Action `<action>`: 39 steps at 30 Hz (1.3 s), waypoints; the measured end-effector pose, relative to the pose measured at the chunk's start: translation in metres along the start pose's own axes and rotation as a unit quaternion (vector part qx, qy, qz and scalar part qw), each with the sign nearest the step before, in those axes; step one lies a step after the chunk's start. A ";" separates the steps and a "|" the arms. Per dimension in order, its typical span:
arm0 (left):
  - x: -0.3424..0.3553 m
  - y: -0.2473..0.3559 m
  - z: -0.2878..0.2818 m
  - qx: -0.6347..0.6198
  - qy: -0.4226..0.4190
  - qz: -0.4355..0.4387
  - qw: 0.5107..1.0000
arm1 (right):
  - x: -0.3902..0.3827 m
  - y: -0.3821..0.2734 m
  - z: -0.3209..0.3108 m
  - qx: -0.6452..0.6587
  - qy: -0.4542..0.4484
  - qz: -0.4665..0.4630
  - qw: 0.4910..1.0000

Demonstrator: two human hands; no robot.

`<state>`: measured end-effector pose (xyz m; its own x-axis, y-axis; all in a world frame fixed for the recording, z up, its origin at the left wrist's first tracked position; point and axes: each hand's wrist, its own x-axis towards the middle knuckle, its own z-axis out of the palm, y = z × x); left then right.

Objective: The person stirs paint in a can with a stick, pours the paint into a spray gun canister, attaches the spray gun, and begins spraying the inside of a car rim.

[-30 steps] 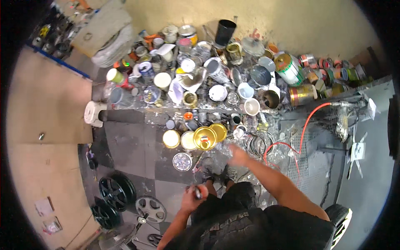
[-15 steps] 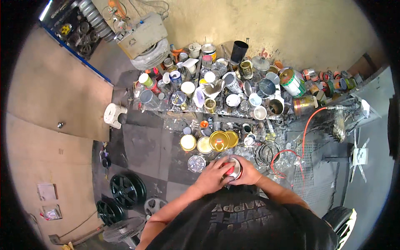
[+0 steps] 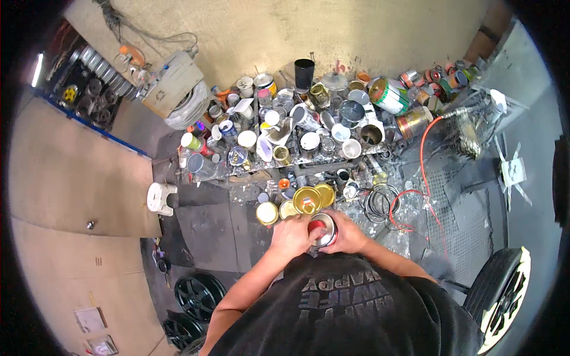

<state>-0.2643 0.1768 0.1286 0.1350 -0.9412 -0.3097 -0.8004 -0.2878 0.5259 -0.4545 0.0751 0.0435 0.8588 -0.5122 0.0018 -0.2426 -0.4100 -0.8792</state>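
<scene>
— Left hand point(image 3: 291, 236)?
— Gripping, back upward, thumb point(image 3: 317, 234) stretched toward the right.
— Right hand point(image 3: 348, 233)?
— Cupped inward, just beside the left.
— And the forearms point(image 3: 254, 276)?
— Slanting inward and forward from either side.

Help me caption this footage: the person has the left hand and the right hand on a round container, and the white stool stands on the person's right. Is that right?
Not quite: the white stool stands on the person's left, as the head view shows. The left hand and the right hand are on the round container.
</scene>
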 end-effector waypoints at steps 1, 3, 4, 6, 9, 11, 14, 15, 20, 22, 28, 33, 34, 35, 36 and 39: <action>-0.001 -0.002 -0.003 0.006 0.019 0.033 0.999 | -0.001 -0.001 -0.002 0.006 0.010 0.001 1.000; -0.005 -0.008 0.000 -0.027 0.062 0.183 0.981 | -0.002 -0.003 -0.005 0.019 0.029 0.000 0.999; -0.001 -0.014 0.004 -0.031 0.048 0.218 0.974 | -0.003 -0.001 -0.006 0.022 0.031 0.001 0.999; 0.004 -0.021 0.013 -0.052 0.047 0.265 0.962 | -0.004 0.000 -0.006 -0.005 0.028 0.000 1.000; 0.003 0.005 0.008 -0.023 -0.010 0.058 0.998 | -0.008 0.003 -0.002 -0.013 0.024 -0.005 1.000; 0.005 0.009 0.009 0.010 0.025 0.023 0.999 | -0.008 0.000 -0.003 -0.017 0.020 -0.008 1.000; 0.007 0.009 0.016 0.058 0.043 -0.040 0.997 | -0.008 -0.006 -0.005 -0.041 0.016 -0.029 0.999; 0.007 0.008 0.014 0.070 0.039 -0.043 0.996 | -0.007 -0.006 -0.003 -0.041 0.020 -0.032 0.998; -0.005 0.010 0.002 -0.015 0.089 0.159 0.983 | -0.011 0.007 0.005 -0.038 0.048 -0.045 0.997; -0.007 -0.007 0.011 -0.039 0.078 0.258 0.962 | -0.011 0.008 0.005 -0.032 0.035 -0.037 0.998; -0.015 -0.009 0.015 -0.080 0.185 0.009 0.979 | -0.011 0.006 0.009 0.003 0.028 -0.010 1.000; -0.003 -0.084 0.051 -0.560 0.143 -0.132 0.805 | -0.011 0.004 0.010 0.057 0.057 0.022 0.997; -0.002 -0.094 0.065 -0.609 0.087 -0.163 0.771 | -0.012 -0.003 0.007 0.060 0.076 0.006 0.995; 0.001 -0.099 0.072 -0.654 0.036 -0.180 0.734 | -0.009 -0.007 0.003 0.056 0.103 -0.019 0.993; -0.003 -0.094 0.075 -0.697 0.003 -0.166 0.697 | -0.005 -0.004 0.005 0.082 0.104 -0.028 0.991; -0.008 -0.064 0.077 -0.796 -0.085 -0.111 0.590 | 0.002 0.000 0.007 0.101 0.106 -0.035 0.989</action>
<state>-0.2590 0.2166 0.0362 -0.0352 -0.8566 -0.5147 0.8053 -0.3294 0.4930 -0.4495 0.0792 0.0396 0.7516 -0.6430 0.1469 -0.0724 -0.3018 -0.9506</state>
